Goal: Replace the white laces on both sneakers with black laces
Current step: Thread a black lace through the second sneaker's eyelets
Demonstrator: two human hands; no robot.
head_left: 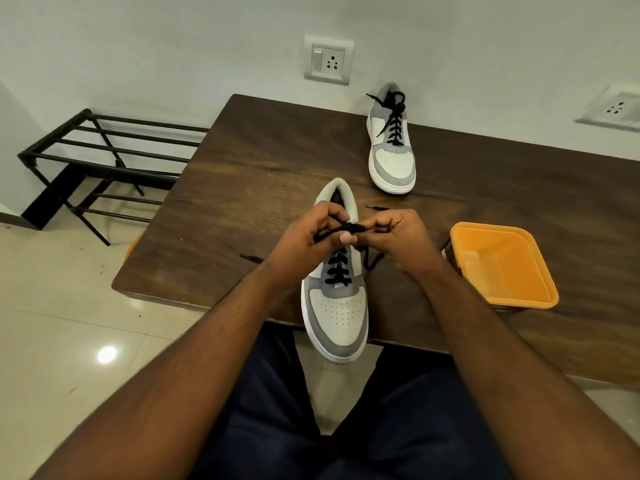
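A grey and white sneaker (337, 317) lies on the wooden table (242, 174), its toe hanging over the near edge. A black lace (337, 271) is threaded through its eyelets. Over the tongue, my left hand (308, 237) and my right hand (398, 237) each pinch a strand of that lace on either side of a knot (351, 227). One loose end (251, 259) trails left on the table, another loops to the right. A second matching sneaker (393, 157) with a black lace stands farther back near the wall.
An orange plastic tub (540, 289) sits at my right on the table. A black metal rack (104, 161) stands on the tiled floor to the left. Wall sockets (329, 60) are behind the table. My legs are under the near edge.
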